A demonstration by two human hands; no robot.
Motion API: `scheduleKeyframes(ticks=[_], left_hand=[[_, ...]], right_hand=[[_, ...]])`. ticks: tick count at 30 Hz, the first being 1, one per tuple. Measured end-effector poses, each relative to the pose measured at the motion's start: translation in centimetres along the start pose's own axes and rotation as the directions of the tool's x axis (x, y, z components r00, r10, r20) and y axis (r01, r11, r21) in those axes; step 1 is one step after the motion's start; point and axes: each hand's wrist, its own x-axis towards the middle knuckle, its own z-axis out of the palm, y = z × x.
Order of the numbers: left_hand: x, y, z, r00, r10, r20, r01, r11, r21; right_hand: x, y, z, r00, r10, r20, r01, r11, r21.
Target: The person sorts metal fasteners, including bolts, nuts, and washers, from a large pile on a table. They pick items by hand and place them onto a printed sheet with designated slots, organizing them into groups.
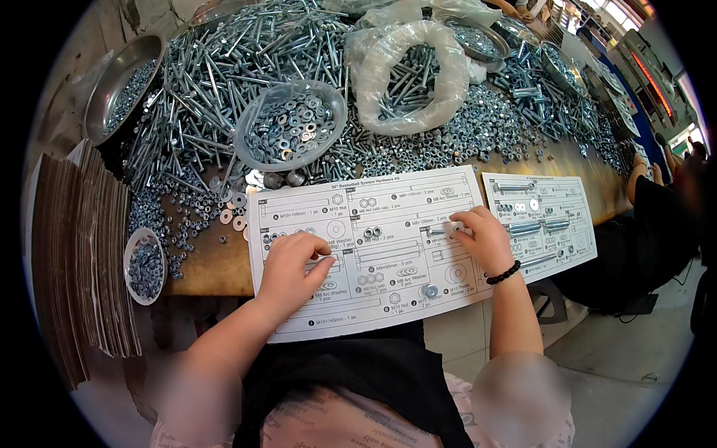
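Note:
A white printed board (351, 310) with part outlines lies at the table's front edge, in front of me. Over its left part my left hand (295, 265) is bent, fingertips close to the thumb; whatever they may hold is hidden. My right hand (484, 240), a black bead bracelet (503, 273) on its wrist, pinches at the board's right part, beside a small bolt (435, 233). A small metal piece shows by its fingertips, too small to name. Two nuts (372, 232) sit at mid-board, and a larger nut (428, 291) rests near the lower edge.
A second board (541, 216) with bolts on it lies to the right. Behind are heaped bolts (231, 52), a plastic bowl of washers (291, 123), a plastic-wrapped ring (366, 97) and loose nuts (485, 123). Stacked cardboard (82, 261) and a small bowl (146, 266) stand left.

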Motion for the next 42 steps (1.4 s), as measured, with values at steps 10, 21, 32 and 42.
scheduleKeyframes(ticks=[10,21,32,42], left_hand=[[-1.2,-1.0,-1.1,0.997,-0.059,-0.054,0.06,0.998,0.015],[-3.1,-4.7,-4.4,0.981,-0.082,-0.178,0.103,0.988,0.112],[3.5,-14.0,-12.3,0.934,-0.041,-0.354,0.127,0.966,0.224],[12.5,-17.8,-14.1,0.964,0.257,-0.067,-0.065,0.472,0.879]], right_hand=[[0.9,-0.7,1.6,0.977,-0.209,0.043,0.212,0.975,-0.067],[2.8,-4.3,0.4,0.99,-0.135,0.031,0.133,0.99,0.051],[14.0,-15.2,6.4,0.886,-0.445,0.132,0.426,0.892,0.15],[21.0,-26.2,14.3,0.883,-0.442,0.156,0.468,0.85,-0.242]])
